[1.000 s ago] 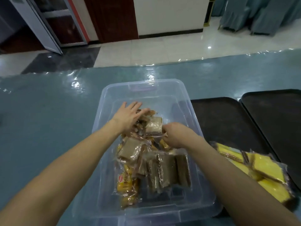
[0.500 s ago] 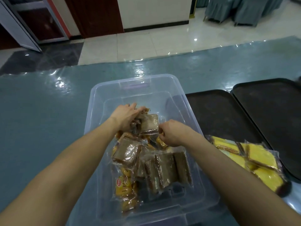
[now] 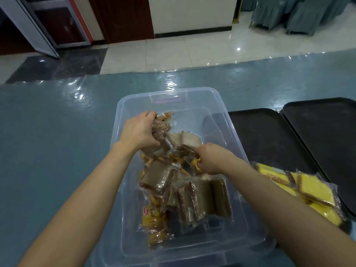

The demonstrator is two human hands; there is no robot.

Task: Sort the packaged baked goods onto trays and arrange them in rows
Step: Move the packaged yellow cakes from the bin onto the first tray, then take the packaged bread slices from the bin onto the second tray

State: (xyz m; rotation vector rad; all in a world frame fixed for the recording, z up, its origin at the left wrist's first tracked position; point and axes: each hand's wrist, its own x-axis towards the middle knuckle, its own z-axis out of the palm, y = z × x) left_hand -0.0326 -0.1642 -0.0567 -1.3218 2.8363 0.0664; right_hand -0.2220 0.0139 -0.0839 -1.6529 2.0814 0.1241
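Note:
A clear plastic bin [image 3: 194, 97] stands on the blue table and holds several wrapped brown cake slices [image 3: 202, 197] and yellow snack packs [image 3: 152, 214]. Both hands are inside the bin. My left hand [image 3: 138, 130] grips a wrapped brown cake pack [image 3: 161, 130] raised off the pile. My right hand [image 3: 210, 157] pinches a small yellow-orange pack [image 3: 196, 162] beside a pale brown slice pack [image 3: 185, 139]. Wrapped yellow cake packs [image 3: 312, 189] lie on the near end of a black tray [image 3: 267, 135].
A second black tray [image 3: 327, 128] lies to the right of the first. The blue table [image 3: 57, 151] has a glossy clear cover. Beyond its far edge are a tiled floor, a door and covered chairs.
My left hand has curled around a brown pack and lifted it from the pile. My right hand has stayed low on the small yellow pack. The camera has tilted slightly.

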